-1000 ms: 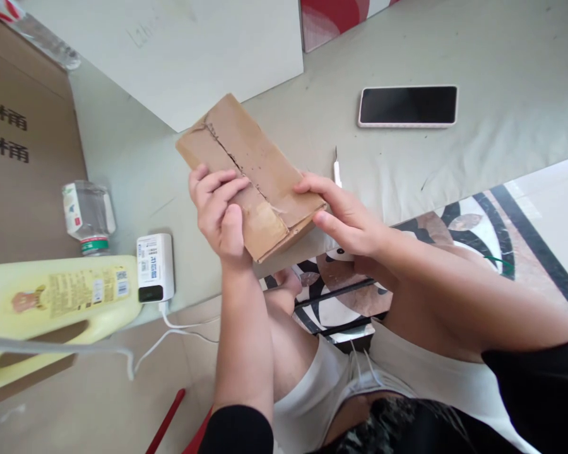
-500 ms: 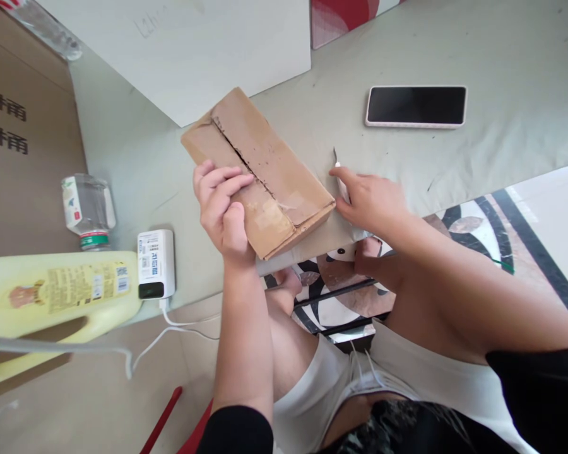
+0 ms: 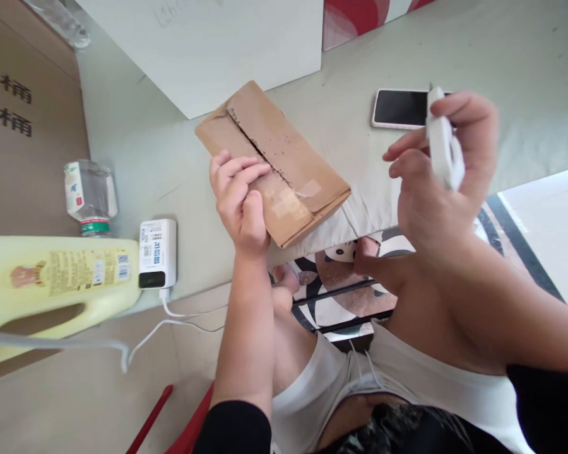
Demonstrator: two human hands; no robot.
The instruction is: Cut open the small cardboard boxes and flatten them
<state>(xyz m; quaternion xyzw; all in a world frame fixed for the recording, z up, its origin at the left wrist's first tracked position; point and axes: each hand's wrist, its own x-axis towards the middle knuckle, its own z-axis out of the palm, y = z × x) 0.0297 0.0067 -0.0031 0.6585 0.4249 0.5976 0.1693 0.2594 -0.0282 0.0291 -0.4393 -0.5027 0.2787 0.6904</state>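
Note:
A small brown cardboard box [image 3: 307,157] lies at a slant near the front edge of the cloth-covered table, its top seam slit and ragged, with clear tape at the near end. My left hand [image 3: 241,202] grips its left side, fingers spread over the top, the thumb on the near part. Raised to the right of the box and apart from it, my right hand [image 3: 445,170] holds a white utility knife [image 3: 441,142]. A short bit of dark blade shows at its upper end. Part of the knife's handle is hidden by the fingers.
Behind the right hand lies a phone [image 3: 400,108]. A large white box [image 3: 246,44] stands at the back. On the left are a clear bottle [image 3: 94,195], a yellow jug [image 3: 66,271], a white power bank [image 3: 158,252] with a cable, and a big carton [image 3: 33,139].
My right hand has lifted up and to the right with the utility knife, away from the box's right end, and turned over. My left hand stays on the box.

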